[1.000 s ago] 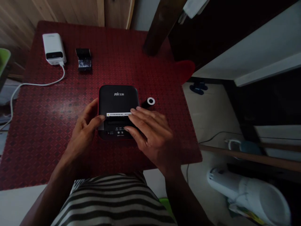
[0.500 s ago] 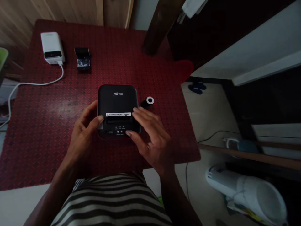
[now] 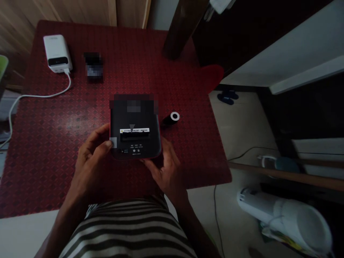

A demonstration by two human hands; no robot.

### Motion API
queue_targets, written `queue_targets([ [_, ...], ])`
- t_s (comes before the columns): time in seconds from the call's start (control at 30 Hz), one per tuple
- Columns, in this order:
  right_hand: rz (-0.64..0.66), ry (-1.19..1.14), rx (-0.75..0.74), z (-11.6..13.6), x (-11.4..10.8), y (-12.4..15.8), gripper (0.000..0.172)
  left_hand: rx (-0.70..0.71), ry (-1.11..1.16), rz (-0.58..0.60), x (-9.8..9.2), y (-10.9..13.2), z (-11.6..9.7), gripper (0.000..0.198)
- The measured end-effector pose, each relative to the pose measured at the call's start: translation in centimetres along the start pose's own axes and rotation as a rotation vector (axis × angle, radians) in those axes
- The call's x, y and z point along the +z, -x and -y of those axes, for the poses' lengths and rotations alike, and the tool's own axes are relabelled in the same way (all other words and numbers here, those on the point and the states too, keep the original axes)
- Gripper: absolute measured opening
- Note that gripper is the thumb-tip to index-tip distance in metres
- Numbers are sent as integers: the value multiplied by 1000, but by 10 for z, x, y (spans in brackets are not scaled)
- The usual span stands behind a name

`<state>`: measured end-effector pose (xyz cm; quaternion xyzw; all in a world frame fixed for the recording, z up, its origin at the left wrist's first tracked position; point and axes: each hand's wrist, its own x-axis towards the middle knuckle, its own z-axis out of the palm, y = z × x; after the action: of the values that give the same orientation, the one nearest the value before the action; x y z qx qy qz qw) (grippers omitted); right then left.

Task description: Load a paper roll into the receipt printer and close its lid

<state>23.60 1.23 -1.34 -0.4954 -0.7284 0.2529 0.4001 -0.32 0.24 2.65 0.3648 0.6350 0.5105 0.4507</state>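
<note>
Both hands gripping black printer (image 3: 134, 125), left hand (image 3: 90, 157) & right hand (image 3: 163, 168) at sides, yellow-white label strip, text unreadable

The room is dim. A red patterned surface (image 3: 67, 118) stands against wood-panelled walls (image 3: 80, 9). Past its right edge lies a pale floor (image 3: 239, 125) with a thin cable (image 3: 242, 154), a white fan (image 3: 285, 218) on its side and dark furniture (image 3: 242, 32) beyond.

Matt black plastic printer (image 3: 134, 125), faintly glossy along the near edge. Red patterned tablecloth (image 3: 67, 118), slightly sheeny. Glossy white plastic power bank (image 3: 56, 53) at 10 o'clock. Wood panelling (image 3: 80, 10) at 12.
</note>
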Motion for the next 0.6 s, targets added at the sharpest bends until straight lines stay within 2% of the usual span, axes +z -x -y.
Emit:
queue_targets([
  [0.1,-5,10,-5,-1,-1,-1,67,-61,18,-28,0,0,-2,48],
  [0.47,-48,73,-82,-1,-7,-4,78,-121,23,-37,9,3,-20,47],
  [0.6,-72,79,-96,2,-8,-5,75,-136,55,-42,12,3,-22,47],
])
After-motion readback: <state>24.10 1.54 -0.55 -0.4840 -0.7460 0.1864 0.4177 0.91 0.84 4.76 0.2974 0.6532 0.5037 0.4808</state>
